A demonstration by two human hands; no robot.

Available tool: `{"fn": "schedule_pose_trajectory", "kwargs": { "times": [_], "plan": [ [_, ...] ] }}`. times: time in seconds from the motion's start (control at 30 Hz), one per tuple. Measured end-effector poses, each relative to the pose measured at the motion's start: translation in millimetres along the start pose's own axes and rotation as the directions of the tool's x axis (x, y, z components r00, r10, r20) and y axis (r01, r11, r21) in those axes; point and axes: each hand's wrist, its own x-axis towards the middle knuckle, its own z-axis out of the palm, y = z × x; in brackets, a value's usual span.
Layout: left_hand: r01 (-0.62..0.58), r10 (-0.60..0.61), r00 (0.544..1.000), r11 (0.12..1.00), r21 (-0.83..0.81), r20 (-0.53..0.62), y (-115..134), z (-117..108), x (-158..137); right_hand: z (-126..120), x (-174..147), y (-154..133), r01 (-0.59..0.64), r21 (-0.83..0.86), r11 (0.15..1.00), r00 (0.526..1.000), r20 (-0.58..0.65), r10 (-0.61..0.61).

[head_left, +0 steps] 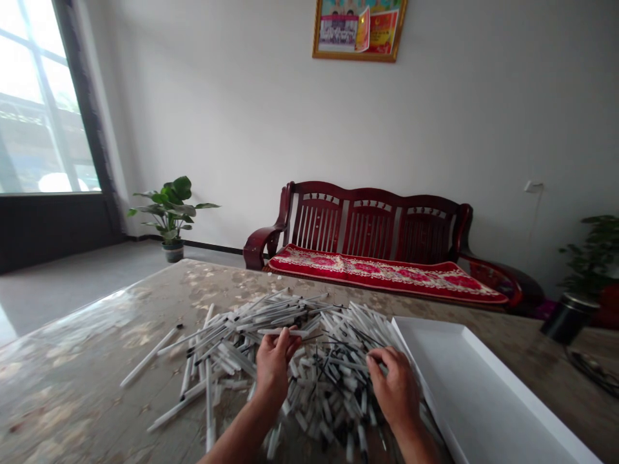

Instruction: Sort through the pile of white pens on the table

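Note:
My left hand pinches a white pen barrel between thumb and fingers, held nearly level above a heap of pen parts. My right hand is curled at the heap's right side, thumb and fingertips together; whatever may be between them is too small to make out. Long whitish pen barrels lie at the back and left of the heap, some with dark ends. Short translucent pen caps are piled between my forearms. Thin dark refills lie across the middle.
A shallow white tray stands right of the heap. The table has a patterned cover. Beyond are a wooden bench with a red cushion and a potted plant. A black cylindrical container and a dark cable are at the far right.

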Motion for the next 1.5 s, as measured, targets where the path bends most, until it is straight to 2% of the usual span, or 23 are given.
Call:
{"fn": "schedule_pose_trajectory", "kwargs": {
  "times": [0.1,0.27,0.37,0.47,0.53,0.63,0.7,0.8,0.87,0.93,1.03,1.13,1.23,1.5],
  "plan": [
    [-0.011,0.01,1.0,0.999,0.036,0.02,2,0,-1,-5,0,0,-0.028,-0.005,1.0,1.0,0.001,0.028],
    [0.046,-0.072,0.967,0.993,0.111,0.246,-8,5,-23,0,-5,-25,-0.031,0.164,0.986,0.999,-0.026,0.036],
    [0.097,-0.15,0.919,0.982,0.16,0.364,-18,8,-39,6,-10,-45,0.037,0.226,0.973,0.999,0.03,-0.045],
    [0.119,-0.208,0.879,0.967,0.226,0.429,-25,10,-44,10,-10,-51,0.109,0.176,0.978,0.987,0.101,-0.128],
    [0.068,-0.191,0.877,0.958,0.279,0.441,-25,9,-39,9,-8,-43,0.122,0.102,0.987,0.987,0.09,-0.131],
    [-0.152,-0.035,0.902,0.908,0.391,0.43,-19,2,-20,1,0,-15,0.084,-0.065,0.994,0.996,-0.038,-0.086],
    [-0.336,0.108,0.899,0.79,0.512,0.424,-12,-5,-7,-7,4,6,-0.023,-0.219,0.975,0.99,-0.143,-0.009],
    [-0.518,0.227,0.854,0.449,0.728,0.467,-3,-15,8,-18,6,29,-0.126,-0.405,0.906,0.978,-0.201,0.046],
    [-0.563,0.207,0.824,0.197,0.803,0.527,2,-20,14,-21,5,36,-0.146,-0.469,0.871,0.977,-0.206,0.053],
    [-0.568,0.127,0.815,-0.017,0.823,0.565,5,-21,17,-21,4,36,-0.155,-0.488,0.859,0.976,-0.211,0.056],
    [-0.554,0.008,0.821,-0.229,0.801,0.57,7,-18,16,-17,3,29,-0.128,-0.449,0.884,0.975,-0.219,0.03],
    [-0.541,-0.011,0.821,-0.333,0.772,0.571,10,-15,12,-11,3,18,-0.069,-0.373,0.925,0.98,-0.198,-0.007],
    [-0.525,-0.006,0.824,-0.387,0.758,0.567,13,-13,9,-6,2,9,-0.036,-0.305,0.952,0.987,-0.162,-0.015],
    [-0.454,0.013,0.868,-0.387,0.803,0.497,22,-17,10,-1,-1,7,0.003,-0.226,0.974,0.992,-0.121,-0.031]
  ]
}}
